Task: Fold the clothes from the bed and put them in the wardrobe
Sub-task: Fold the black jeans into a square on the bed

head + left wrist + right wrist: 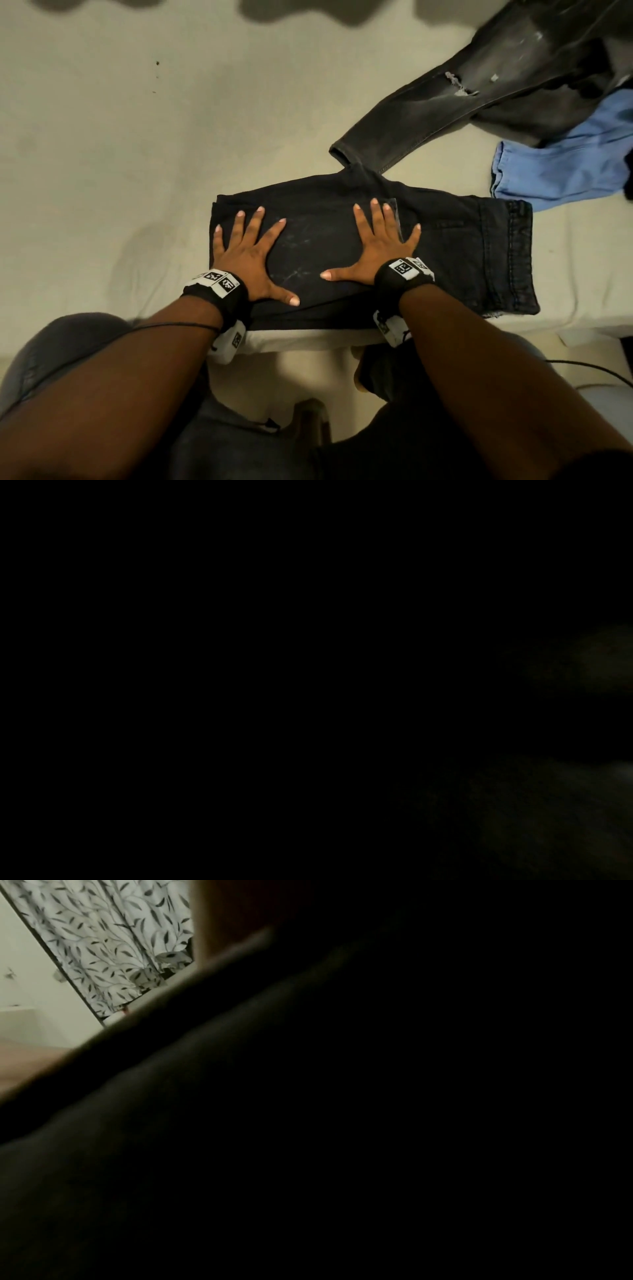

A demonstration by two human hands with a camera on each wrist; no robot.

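- Landmark: folded black jeans (455,246), lying flat at the near edge of the bed (102,154), waistband end to the right.
- Left hand (251,255): palm down on the left part of the folded black jeans, fingers straight and spread wide, thumb pointing toward the other hand. It presses the cloth and grips nothing.
- Right hand (373,246): palm down near the middle of the folded black jeans, fingers straight and fanned, thumb pointing toward the left hand. It presses the cloth (no pinch, no curl).
- Grey ripped jeans (479,96): unfolded, beyond the folded black jeans and to the right; one leg cuff lies just beside their far edge.
- Blue garment (565,164): crumpled, right of and beyond the folded black jeans, partly overlapping the grey ripped jeans.
- Left wrist view: almost wholly dark; nothing legible.
- Right wrist view: mostly dark cloth; a leaf-patterned curtain (113,939) shows at upper left.
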